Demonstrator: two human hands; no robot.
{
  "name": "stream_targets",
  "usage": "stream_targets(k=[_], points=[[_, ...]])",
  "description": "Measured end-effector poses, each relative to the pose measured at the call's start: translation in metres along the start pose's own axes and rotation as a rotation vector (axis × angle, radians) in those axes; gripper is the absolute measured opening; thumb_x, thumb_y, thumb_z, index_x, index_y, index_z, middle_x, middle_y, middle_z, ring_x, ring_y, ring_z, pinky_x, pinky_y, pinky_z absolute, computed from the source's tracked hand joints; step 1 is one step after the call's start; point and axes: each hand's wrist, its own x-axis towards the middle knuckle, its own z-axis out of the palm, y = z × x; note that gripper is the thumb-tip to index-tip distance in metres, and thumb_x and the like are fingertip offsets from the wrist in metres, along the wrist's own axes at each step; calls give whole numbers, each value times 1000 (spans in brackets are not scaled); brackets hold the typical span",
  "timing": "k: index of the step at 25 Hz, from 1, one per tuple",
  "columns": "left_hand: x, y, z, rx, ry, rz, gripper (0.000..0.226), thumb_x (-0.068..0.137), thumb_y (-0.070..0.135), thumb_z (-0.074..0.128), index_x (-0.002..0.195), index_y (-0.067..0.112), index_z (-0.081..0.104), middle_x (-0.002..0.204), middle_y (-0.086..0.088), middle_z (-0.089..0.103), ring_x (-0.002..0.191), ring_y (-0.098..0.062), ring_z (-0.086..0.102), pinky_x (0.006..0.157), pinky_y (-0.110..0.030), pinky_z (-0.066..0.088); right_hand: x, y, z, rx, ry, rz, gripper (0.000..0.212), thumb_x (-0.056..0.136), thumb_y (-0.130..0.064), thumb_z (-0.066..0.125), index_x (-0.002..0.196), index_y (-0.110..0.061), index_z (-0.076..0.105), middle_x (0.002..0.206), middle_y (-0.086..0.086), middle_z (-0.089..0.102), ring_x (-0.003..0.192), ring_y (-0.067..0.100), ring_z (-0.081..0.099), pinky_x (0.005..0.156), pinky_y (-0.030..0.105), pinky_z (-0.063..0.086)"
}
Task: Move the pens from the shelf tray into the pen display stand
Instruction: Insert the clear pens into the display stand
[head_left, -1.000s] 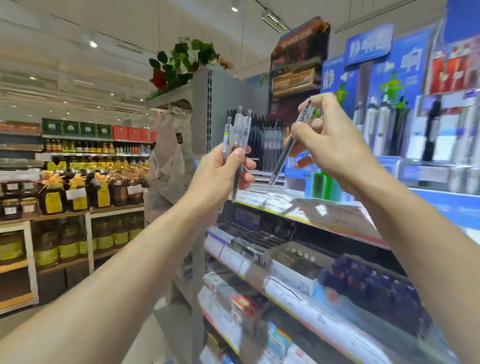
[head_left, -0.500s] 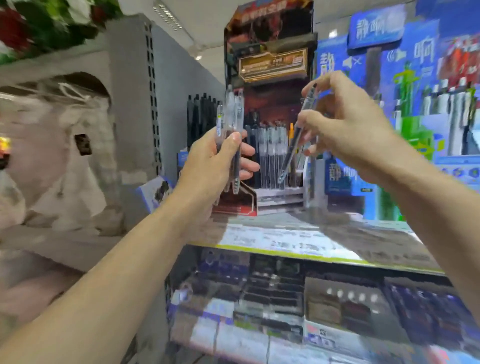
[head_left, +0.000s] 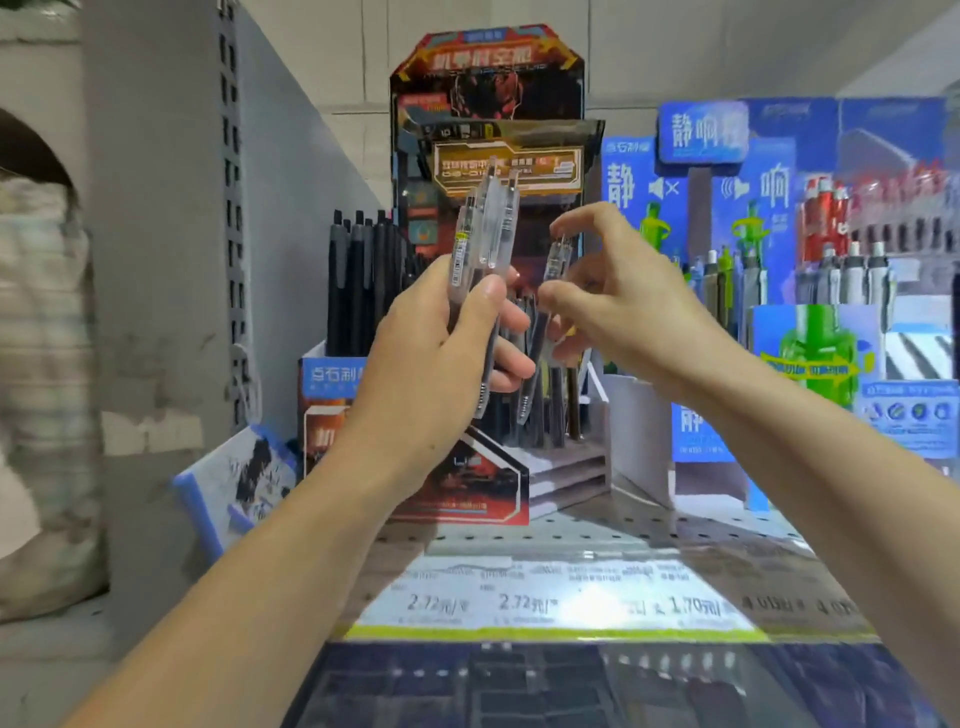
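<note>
Three clear pens (head_left: 485, 228) upright in my L hand (head_left: 436, 358), fist closed round barrels. R hand (head_left: 618, 306): thumb + fingers half-curled, single pen (head_left: 545, 322) pinched, tip down, over red/black display stand (head_left: 483, 478) w/ pens already slotted. Blue stand (head_left: 727, 208) beside. Shelf (head_left: 597, 530) w/ price strip below.
</note>
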Motion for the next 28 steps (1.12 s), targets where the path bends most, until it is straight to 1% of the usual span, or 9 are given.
stream_targets(k=[1, 4, 7, 9, 13, 18, 20, 24, 28], points=[[3, 0, 1, 11, -2, 11, 18, 107, 24, 44, 108, 28, 61, 91, -3, 70, 69, -18, 72, 62, -27, 60, 1, 1, 0, -2, 2, -7, 36, 97, -14, 64, 126, -24, 46, 80, 13, 69, 60, 16, 71, 50, 22, 56], [6, -4, 4, 28, -8, -5, 17, 107, 24, 45, 107, 27, 62, 92, -3, 70, 68, -19, 72, 62, -31, 62, -1, 4, 4, 23, -10, -33, 39, 96, -12, 63, 130, -25, 48, 83, 13, 68, 68, 22, 71, 59, 33, 63], [5, -12, 5, 13, 9, -42, 17, 106, 26, 45, 107, 27, 61, 91, -1, 70, 67, -18, 72, 60, -32, 62, -5, 8, 7, 46, -20, -51, 42, 96, -10, 63, 132, -27, 50, 81, 9, 68, 68, 19, 71, 60, 30, 62], [5, -17, 5, -39, 39, -61, 16, 106, 27, 45, 110, 27, 61, 89, 0, 71, 64, -17, 72, 57, -29, 60, -8, 11, 8, 48, -24, -56, 43, 96, -10, 64, 133, -27, 50, 77, 6, 68, 66, 16, 70, 59, 28, 61], [5, -23, 5, -56, 89, -17, 18, 106, 28, 44, 114, 26, 61, 86, 3, 70, 61, -15, 69, 55, -27, 58, -14, 17, 10, 71, -31, -54, 43, 96, -11, 65, 133, -27, 51, 75, 3, 70, 64, 14, 71, 61, 31, 62], [3, -27, 5, -47, 105, 28, 18, 106, 30, 45, 116, 28, 60, 87, 3, 69, 60, -14, 68, 54, -28, 58, -15, 18, 8, 97, -39, -37, 42, 95, -12, 67, 132, -28, 53, 77, 3, 71, 65, 14, 72, 60, 31, 62], [3, -28, 5, -54, 106, 32, 17, 106, 30, 45, 115, 27, 60, 87, 4, 69, 60, -14, 68, 54, -29, 58, -15, 18, 7, 110, -41, -33, 42, 95, -11, 67, 131, -28, 53, 77, 5, 71, 65, 15, 72, 60, 31, 62], [3, -28, 4, -56, 107, 40, 17, 107, 29, 45, 114, 27, 60, 87, 4, 69, 60, -15, 68, 53, -26, 57, -16, 16, 8, 113, -58, -35, 42, 95, -11, 67, 132, -27, 54, 76, 4, 72, 64, 14, 72, 60, 28, 62], [2, -26, 5, -71, 106, 33, 18, 107, 27, 44, 116, 26, 59, 86, 4, 69, 60, -14, 68, 53, -25, 56, -16, 15, 11, 104, -87, -24, 44, 94, -10, 67, 133, -26, 54, 75, 2, 72, 64, 15, 72, 62, 33, 63]])
